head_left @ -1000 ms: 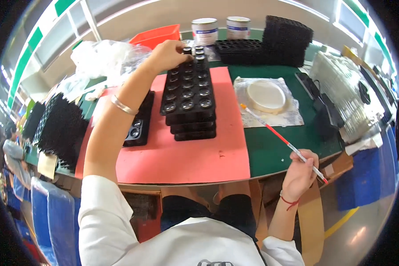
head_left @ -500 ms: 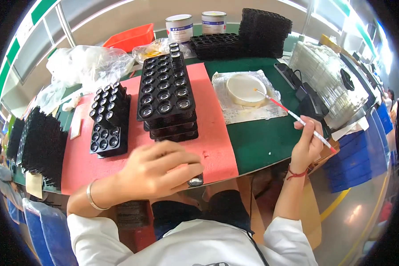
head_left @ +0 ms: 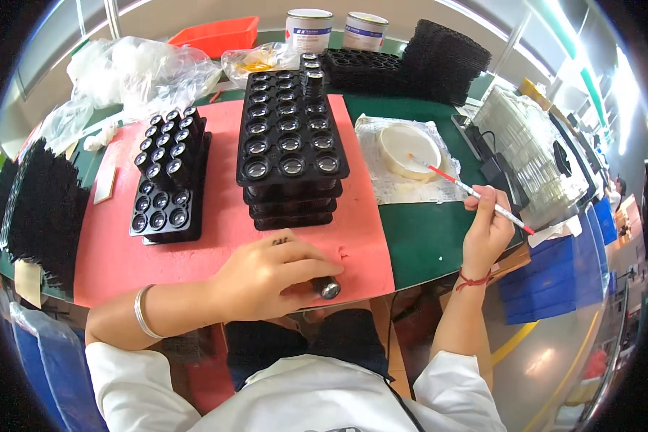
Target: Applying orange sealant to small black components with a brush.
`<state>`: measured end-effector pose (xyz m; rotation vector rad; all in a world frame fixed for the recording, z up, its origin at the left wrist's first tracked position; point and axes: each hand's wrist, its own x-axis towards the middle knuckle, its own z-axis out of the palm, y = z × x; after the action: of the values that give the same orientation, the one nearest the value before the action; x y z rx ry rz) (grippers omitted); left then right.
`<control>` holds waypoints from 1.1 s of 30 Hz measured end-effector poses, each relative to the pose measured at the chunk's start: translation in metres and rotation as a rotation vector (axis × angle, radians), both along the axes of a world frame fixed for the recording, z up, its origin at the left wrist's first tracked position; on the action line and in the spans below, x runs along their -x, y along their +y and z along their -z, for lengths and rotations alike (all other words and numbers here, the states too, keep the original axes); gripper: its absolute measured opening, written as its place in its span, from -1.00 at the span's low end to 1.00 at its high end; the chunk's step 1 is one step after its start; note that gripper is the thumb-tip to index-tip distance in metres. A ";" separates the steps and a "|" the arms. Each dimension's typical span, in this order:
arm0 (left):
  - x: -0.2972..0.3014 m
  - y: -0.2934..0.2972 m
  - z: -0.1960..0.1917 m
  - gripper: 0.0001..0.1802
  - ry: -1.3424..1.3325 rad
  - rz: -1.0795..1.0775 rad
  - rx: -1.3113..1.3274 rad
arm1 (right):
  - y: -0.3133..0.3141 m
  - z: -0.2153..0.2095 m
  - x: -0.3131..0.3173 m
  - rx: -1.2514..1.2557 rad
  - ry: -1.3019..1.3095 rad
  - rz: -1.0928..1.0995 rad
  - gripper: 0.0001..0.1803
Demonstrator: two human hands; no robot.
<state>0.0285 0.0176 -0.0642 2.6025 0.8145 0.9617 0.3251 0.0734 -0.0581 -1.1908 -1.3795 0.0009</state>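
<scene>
My left hand is closed around a short black lens barrel, its glass end poking out past the fingers over the near edge of the pink mat. Between the fingers of my right hand is a thin paintbrush with a red and white handle. Its orange tip is inside a shallow round white dish, which stands on a paper sheet. Beyond my left hand rise stacked black trays of lens barrels. Left of them, a smaller black tray holds barrels, several standing higher.
Black stacked trays stand at the left edge. Two white cans, a red bin, plastic bags and more black trays line the back. Clear plastic trays and a black adapter are at right.
The brush tip has moved farther into the dish. My left hand has turned slightly, so more of the lens barrel shows. The whole view has shifted a little.
</scene>
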 end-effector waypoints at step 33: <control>0.005 0.001 -0.007 -0.72 -0.622 -0.025 1.049 | -0.068 0.036 0.019 -0.184 0.607 -0.651 -0.65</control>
<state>0.0236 0.0184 -0.0567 1.3126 0.8411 0.9090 0.3063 0.0056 -0.0940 -0.4797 -1.1279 0.6309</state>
